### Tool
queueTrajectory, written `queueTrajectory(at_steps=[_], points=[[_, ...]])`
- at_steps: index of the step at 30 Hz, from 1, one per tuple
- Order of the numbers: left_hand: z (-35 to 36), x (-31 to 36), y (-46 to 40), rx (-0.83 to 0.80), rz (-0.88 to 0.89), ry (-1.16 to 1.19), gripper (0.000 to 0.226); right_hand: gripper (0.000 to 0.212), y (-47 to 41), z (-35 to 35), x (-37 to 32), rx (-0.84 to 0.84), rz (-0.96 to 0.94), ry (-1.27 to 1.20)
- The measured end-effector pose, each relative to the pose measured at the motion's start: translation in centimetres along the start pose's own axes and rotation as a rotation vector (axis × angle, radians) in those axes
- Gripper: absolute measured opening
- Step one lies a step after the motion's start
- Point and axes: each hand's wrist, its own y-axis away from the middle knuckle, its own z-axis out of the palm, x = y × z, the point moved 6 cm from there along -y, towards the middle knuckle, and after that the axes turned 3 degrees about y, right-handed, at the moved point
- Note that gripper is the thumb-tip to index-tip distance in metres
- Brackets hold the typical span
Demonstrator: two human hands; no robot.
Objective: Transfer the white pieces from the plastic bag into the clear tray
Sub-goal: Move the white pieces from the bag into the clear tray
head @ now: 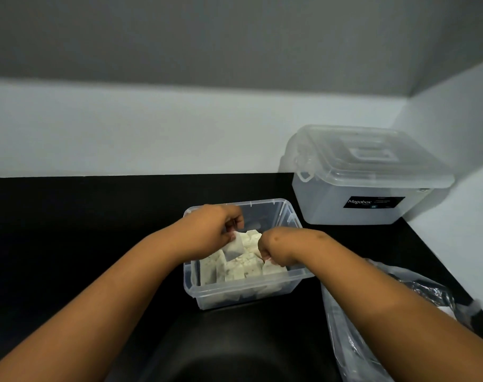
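A clear tray (287, 216) stands on the black counter, holding several white pieces (243, 268) packed side by side. Both my hands are inside it. My left hand (218, 230) pinches a thin white piece (233, 248) that is tilted above the others. My right hand (273, 250) has its fingers curled down around a white piece (270, 267) at the tray's right side. The clear plastic bag (353, 326) lies crumpled on the counter to the right, partly under my right forearm; its contents are hard to make out.
A large lidded clear storage box (367, 177) with a black label stands at the back right against the wall. The black counter (83, 230) stretches to the left. White walls close in behind and on the right.
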Motion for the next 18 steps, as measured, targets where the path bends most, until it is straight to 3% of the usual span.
queueTrajectory(at_steps=[11,18], points=[[1.5,-0.7,-1.1,-0.079,-0.01,0.018,0.016,0.031,-1.4,0.2,-0.4,-0.014,0.122,-0.012],[3.9,-0.9,-1.7,-0.281,-0.066,0.21,0.017,0.03,1.4,-1.4,1.2,0.141,0.132,-0.09]])
